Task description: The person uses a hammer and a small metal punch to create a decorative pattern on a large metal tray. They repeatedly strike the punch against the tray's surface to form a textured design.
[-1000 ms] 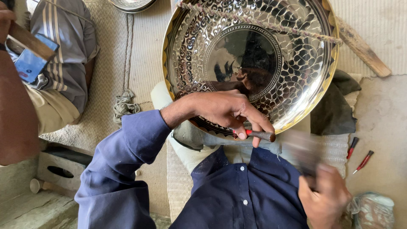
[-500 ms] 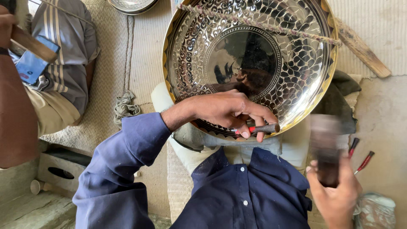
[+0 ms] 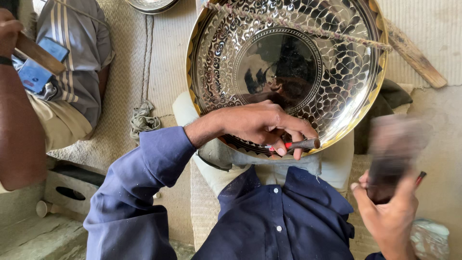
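Observation:
A large round engraved metal plate [image 3: 337,72] with a gold rim rests against my lap, its shiny face toward me. My left hand [image 3: 262,124] lies on its lower rim and pinches a small red-handled chisel [image 3: 301,144], whose dark tip points right along the rim. My right hand [image 3: 387,212] is raised at the lower right, gripping a dark wooden mallet [image 3: 392,154] that is blurred by motion. A rough cord [image 3: 298,26] stretches across the top of the plate.
Another person sits at the left, an arm [image 3: 19,130] and a striped garment [image 3: 72,62] in view, with a phone [image 3: 33,74]. A wooden stick [image 3: 416,55] lies at upper right. A second red-handled tool [image 3: 421,177] lies on the floor by my right hand. A knotted rope [image 3: 143,120] lies on the mat.
My right hand has swung the mallet up and rightward. My left hand has turned the chisel slightly, so its tip now points right along the rim.

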